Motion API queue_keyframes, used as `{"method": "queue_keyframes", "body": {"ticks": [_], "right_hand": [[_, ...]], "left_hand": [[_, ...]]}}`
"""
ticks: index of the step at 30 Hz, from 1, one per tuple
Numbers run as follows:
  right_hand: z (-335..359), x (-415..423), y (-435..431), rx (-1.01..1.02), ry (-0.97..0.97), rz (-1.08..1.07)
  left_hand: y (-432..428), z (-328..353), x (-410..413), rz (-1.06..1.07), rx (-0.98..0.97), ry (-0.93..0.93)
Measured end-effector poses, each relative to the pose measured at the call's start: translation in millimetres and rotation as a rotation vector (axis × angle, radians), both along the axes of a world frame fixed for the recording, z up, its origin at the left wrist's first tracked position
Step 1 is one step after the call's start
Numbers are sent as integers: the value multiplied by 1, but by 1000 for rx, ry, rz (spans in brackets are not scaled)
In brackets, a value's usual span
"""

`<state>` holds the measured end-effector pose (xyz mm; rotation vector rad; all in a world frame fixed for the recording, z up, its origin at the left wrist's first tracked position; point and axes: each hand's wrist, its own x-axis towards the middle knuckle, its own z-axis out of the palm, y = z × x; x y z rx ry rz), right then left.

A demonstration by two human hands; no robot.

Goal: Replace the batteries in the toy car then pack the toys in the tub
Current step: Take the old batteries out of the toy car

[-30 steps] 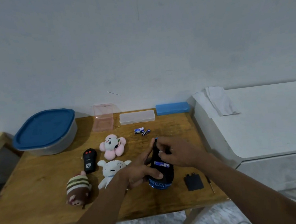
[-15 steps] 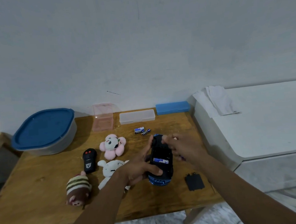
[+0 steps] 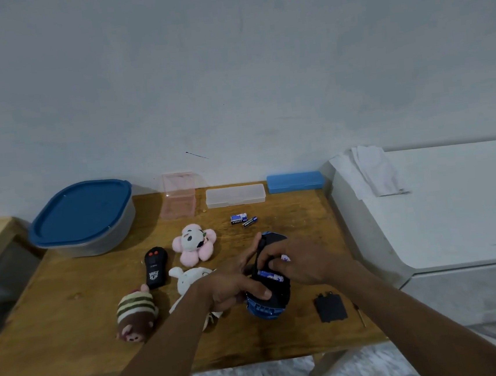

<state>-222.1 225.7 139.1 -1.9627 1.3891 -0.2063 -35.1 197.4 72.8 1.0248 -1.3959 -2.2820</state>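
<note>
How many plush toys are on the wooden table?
3: pink flower-shaped plush mid-table; white rabbit plush partly behind the left forearm; striped brown plush front-left. Blue-lidded tub may hide more.

Legible text: none. Loose batteries (image 3: 243,219) on tabletop (image 3: 70,311): white lettering on dark casing, too small to read. Remote control (image 3: 156,268): white emblem with lettering, blurred. Battery (image 3: 269,275) seated in toy car (image 3: 278,292): blue-white label, illegible
</note>
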Motion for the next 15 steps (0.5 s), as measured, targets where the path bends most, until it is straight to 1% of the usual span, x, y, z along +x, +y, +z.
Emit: {"method": "queue_keyframes", "body": {"ticks": [3, 5, 9, 12, 15], "right_hand": [[0, -1, 0, 4, 0, -21], [-1, -1, 0, 1, 0, -71], [-1, -1, -3, 58, -69, -312], [1, 2, -6, 107, -78, -424], [5, 6, -6, 123, -91, -523]], "left_hand": [[0, 0, 0, 42, -6, 6], [0, -1, -1, 80, -12, 1], [2, -6, -5, 196, -92, -34], [4, -8, -10, 296, -137, -76], [4, -8, -15, 329, -221, -121]]}}
